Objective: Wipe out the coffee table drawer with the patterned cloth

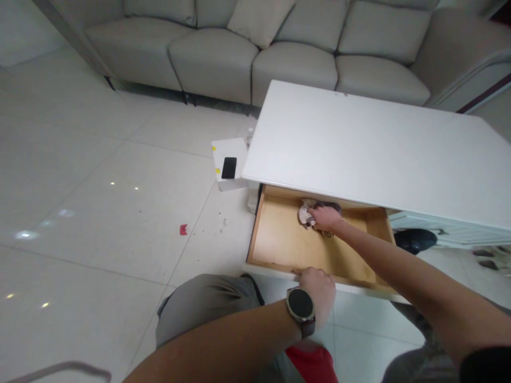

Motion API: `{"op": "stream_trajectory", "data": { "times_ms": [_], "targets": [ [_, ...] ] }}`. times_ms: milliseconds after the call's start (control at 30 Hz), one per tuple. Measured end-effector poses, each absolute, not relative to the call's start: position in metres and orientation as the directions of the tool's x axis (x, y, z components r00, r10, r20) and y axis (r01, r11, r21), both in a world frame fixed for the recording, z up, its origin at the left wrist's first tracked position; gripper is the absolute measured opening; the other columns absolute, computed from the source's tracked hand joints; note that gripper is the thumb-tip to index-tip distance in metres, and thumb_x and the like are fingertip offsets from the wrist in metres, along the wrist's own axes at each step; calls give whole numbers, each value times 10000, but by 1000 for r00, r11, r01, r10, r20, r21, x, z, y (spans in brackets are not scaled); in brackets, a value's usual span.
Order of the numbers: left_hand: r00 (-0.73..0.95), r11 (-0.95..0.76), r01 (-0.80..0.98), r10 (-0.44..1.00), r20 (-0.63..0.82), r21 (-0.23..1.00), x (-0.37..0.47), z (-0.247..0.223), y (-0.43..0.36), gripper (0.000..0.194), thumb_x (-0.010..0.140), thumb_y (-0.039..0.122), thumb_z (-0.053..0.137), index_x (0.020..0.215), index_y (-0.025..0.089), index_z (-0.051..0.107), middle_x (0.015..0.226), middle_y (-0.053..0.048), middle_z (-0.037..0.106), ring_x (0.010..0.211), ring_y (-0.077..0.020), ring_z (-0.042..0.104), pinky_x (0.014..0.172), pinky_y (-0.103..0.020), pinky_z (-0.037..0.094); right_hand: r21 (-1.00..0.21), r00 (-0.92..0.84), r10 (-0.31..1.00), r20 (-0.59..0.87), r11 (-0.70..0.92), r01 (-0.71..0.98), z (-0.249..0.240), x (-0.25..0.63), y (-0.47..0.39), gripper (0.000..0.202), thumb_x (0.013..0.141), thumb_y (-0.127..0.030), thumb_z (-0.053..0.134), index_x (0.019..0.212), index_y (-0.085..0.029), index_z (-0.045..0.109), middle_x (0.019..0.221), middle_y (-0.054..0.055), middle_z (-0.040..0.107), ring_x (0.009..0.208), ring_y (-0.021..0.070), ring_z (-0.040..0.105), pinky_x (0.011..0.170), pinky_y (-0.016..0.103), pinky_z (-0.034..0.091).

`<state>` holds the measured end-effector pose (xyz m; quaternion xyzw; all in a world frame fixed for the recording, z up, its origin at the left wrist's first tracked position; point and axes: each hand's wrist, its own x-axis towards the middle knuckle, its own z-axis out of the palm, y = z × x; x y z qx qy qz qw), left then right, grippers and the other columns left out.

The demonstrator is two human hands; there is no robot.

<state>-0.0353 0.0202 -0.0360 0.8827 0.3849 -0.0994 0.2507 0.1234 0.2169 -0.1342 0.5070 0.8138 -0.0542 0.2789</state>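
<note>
A wooden drawer (279, 234) stands pulled out from the white coffee table (359, 143). My left hand (317, 287), with a round watch (300, 304) on its wrist, is closed over the top edge of the drawer front. Reaching inside, my right hand (326, 217) is closed on a crumpled cloth (305, 214), pale with darker parts, near the back of the drawer. Part of the cloth is hidden behind the fingers. A small ring-shaped item (327, 234) lies just below that hand; its kind is unclear.
A grey sofa (295, 69) runs behind the table. To the table's left, a white box (229, 185) on the floor carries a black phone (229, 167). A red scrap (183, 229) lies on the tiles, and a dark rounded object (417, 240) is at the drawer's right.
</note>
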Motion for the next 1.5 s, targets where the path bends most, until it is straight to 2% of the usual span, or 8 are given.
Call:
{"op": "stream_trajectory", "data": {
  "times_ms": [233, 567, 700, 800, 967, 1167, 1400, 1500],
  "targets": [
    [656, -498, 753, 615, -436, 431, -39, -29, 23, 335, 1008, 34, 424, 1196, 70, 699, 1080, -180, 777, 1042, -271, 770, 773, -388, 621, 307, -15, 854, -520, 204, 930, -142, 258, 193, 534, 871, -257, 614, 1400, -187, 646, 1215, 218, 759, 1074, 378, 748, 860, 424, 550],
    [663, -496, 747, 605, -441, 443, -36, -29, 22, 363, 1015, 37, 408, 1225, 77, 702, 1092, -186, 777, 1045, -263, 764, 797, -381, 613, 111, -72, 871, -485, 143, 984, -143, 212, 199, 498, 847, -258, 577, 1322, -174, 704, 1158, 188, 778, 1078, 345, 742, 912, 387, 529],
    [649, -489, 759, 624, -436, 430, -33, -29, 21, 371, 1012, 35, 412, 1240, 60, 703, 1096, -201, 778, 1044, -287, 763, 819, -423, 615, -89, -207, 909, -362, 188, 978, -144, 154, 206, 451, 833, -250, 585, 1261, -205, 718, 1128, 132, 792, 1037, 312, 744, 920, 360, 524],
    [643, -483, 764, 624, -444, 428, -32, -29, 21, 375, 1009, 37, 421, 1256, 54, 703, 1095, -197, 779, 1033, -288, 764, 827, -440, 618, -367, -316, 925, -209, 225, 903, -145, 95, 209, 416, 838, -262, 578, 1231, -206, 706, 1107, 100, 792, 1014, 293, 737, 906, 344, 528],
    [647, -497, 762, 625, -438, 416, -28, -35, 19, 393, 995, 35, 439, 1266, 77, 721, 1066, -190, 789, 1016, -299, 765, 827, -459, 618, -689, -410, 908, 85, 350, 634, -154, -4, 213, 673, 826, -252, 585, 1493, -194, 516, 1298, 123, 718, 1131, 290, 681, 983, 413, 535],
    [646, -485, 763, 600, -472, 427, -29, -32, 22, 418, 985, 29, 428, 1274, 67, 728, 1073, -204, 789, 1022, -328, 766, 800, -470, 622, -615, -442, 895, 60, 381, 690, -149, -35, 202, 804, 753, -100, 568, 1549, -194, 509, 1362, 147, 661, 1212, 286, 634, 1033, 397, 512],
    [655, -506, 755, 623, -429, 418, -37, -22, 20, 363, 991, 30, 456, 1200, 78, 748, 1057, -196, 787, 1029, -274, 765, 791, -371, 612, -424, -868, 415, -274, 757, 496, -95, -22, 135, 838, 774, -185, 698, 1582, -304, 509, 1194, 103, 723, 1028, 278, 698, 857, 334, 527],
    [619, -485, 786, 632, -467, 385, -36, -22, 19, 373, 993, 29, 458, 1237, 102, 731, 1085, -169, 791, 1029, -281, 766, 817, -395, 618, -324, -831, 460, -311, 771, 548, -88, -26, 138, 815, 801, -210, 710, 1576, -356, 503, 1183, 84, 733, 1012, 269, 711, 814, 303, 513]
  ]
}}
